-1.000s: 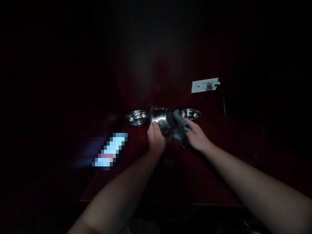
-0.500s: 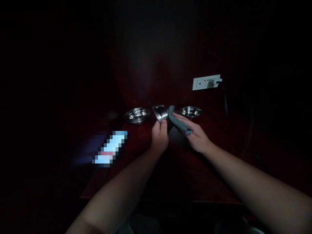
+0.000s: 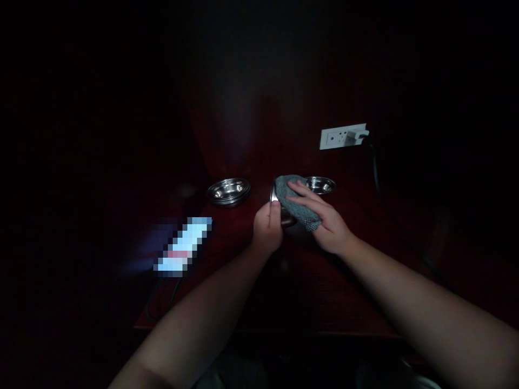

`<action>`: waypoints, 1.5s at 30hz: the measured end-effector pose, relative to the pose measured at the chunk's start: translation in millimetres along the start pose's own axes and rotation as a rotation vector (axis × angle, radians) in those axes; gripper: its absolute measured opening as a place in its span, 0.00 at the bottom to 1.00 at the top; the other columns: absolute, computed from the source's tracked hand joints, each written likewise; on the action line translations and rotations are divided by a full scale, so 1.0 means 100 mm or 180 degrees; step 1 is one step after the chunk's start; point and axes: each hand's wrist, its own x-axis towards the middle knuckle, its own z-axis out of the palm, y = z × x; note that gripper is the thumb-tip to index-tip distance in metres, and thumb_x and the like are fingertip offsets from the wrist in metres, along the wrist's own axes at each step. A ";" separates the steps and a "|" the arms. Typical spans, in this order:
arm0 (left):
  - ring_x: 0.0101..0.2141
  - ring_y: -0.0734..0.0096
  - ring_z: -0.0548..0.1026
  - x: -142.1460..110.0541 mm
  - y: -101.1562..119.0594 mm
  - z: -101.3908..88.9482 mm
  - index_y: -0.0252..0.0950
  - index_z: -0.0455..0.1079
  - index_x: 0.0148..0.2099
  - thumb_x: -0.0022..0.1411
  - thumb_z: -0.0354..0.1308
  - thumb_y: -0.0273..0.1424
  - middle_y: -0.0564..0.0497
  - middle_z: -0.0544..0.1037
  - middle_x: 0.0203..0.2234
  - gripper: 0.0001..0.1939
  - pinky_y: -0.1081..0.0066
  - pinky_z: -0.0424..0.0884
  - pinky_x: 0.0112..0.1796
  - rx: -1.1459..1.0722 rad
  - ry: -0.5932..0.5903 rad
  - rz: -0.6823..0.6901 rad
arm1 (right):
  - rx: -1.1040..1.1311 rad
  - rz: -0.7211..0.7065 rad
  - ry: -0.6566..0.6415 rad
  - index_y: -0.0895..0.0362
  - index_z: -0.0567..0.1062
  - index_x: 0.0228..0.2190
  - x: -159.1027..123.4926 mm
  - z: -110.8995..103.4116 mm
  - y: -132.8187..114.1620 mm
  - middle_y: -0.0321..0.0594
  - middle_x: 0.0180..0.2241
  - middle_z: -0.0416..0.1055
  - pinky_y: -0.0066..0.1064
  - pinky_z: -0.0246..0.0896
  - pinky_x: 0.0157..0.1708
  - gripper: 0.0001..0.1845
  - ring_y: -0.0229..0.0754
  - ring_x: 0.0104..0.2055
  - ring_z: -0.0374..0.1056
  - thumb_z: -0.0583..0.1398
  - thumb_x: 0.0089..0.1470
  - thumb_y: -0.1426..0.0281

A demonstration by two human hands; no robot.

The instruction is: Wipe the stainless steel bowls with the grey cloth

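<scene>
My left hand point(image 3: 268, 229) grips a shiny steel bowl point(image 3: 273, 193) by its side, thumb toward me. Most of that bowl is hidden behind a grey-green cloth point(image 3: 294, 197). With its fingers laid over the cloth, my right hand point(image 3: 328, 224) presses it against the bowl. To the left stands a stack of steel bowls point(image 3: 229, 192). Another steel bowl point(image 3: 322, 185) sits on the right, partly covered from view by the cloth and my right fingers.
The dark red wooden table point(image 3: 316, 302) has its front edge near me. A lit, blurred-out phone point(image 3: 184, 248) with a cable lies at the left. On the back wall is a white socket point(image 3: 343, 136) with a plug and a hanging cord point(image 3: 376, 173).
The held bowl has turned and shifted right, so less of it shows. The cloth now lies broadly across it, with my right fingers spread over it. The other bowls have stayed put.
</scene>
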 end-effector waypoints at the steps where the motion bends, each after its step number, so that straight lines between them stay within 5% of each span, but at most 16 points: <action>1: 0.28 0.71 0.70 0.00 0.01 0.00 0.35 0.68 0.32 0.67 0.41 0.44 0.49 0.74 0.26 0.23 0.71 0.65 0.31 0.0068 0.0006 0.0015 | -0.0023 0.0013 0.0019 0.47 0.71 0.53 0.00 0.00 0.01 0.37 0.63 0.58 0.50 0.39 0.65 0.21 0.49 0.67 0.47 0.55 0.58 0.61; 13: 0.22 0.74 0.65 -0.06 0.02 0.00 0.35 0.62 0.24 0.65 0.41 0.47 0.52 0.68 0.20 0.25 0.72 0.61 0.24 -0.0136 -0.0139 -0.0033 | 0.0334 0.0359 0.0474 0.47 0.70 0.53 0.05 -0.01 0.10 0.38 0.59 0.64 0.46 0.47 0.63 0.22 0.48 0.62 0.57 0.56 0.58 0.57; 22: 0.24 0.73 0.67 -0.11 0.01 0.01 0.35 0.65 0.26 0.66 0.41 0.46 0.51 0.70 0.22 0.25 0.73 0.63 0.26 -0.0232 0.0023 0.0121 | 0.0770 0.1565 0.1121 0.47 0.72 0.48 -0.04 0.10 0.35 0.37 0.50 0.72 0.46 0.57 0.57 0.21 0.49 0.56 0.65 0.58 0.53 0.57; 32: 0.30 0.71 0.73 -0.09 0.00 0.01 0.34 0.69 0.34 0.67 0.41 0.46 0.47 0.76 0.29 0.24 0.72 0.69 0.32 -0.0435 0.0180 0.0217 | 0.1659 0.2131 0.0974 0.51 0.71 0.45 -0.04 0.21 0.32 0.37 0.38 0.77 0.46 0.69 0.42 0.22 0.49 0.40 0.73 0.57 0.45 0.70; 40: 0.40 0.66 0.76 0.02 -0.05 0.06 0.32 0.68 0.45 0.66 0.39 0.48 0.43 0.78 0.40 0.26 0.67 0.70 0.44 -0.0860 0.0165 -0.0263 | 0.2465 0.2211 0.0670 0.52 0.69 0.52 0.00 0.29 0.10 0.42 0.47 0.76 0.47 0.67 0.46 0.29 0.51 0.46 0.72 0.60 0.45 0.70; 45: 0.51 0.63 0.71 0.00 -0.08 0.08 0.32 0.65 0.53 0.68 0.39 0.46 0.41 0.73 0.50 0.25 0.65 0.65 0.52 -0.0898 -0.0369 -0.0393 | 0.2898 0.2264 0.0911 0.50 0.70 0.52 0.01 0.31 0.05 0.40 0.47 0.75 0.47 0.64 0.50 0.30 0.51 0.50 0.70 0.62 0.44 0.71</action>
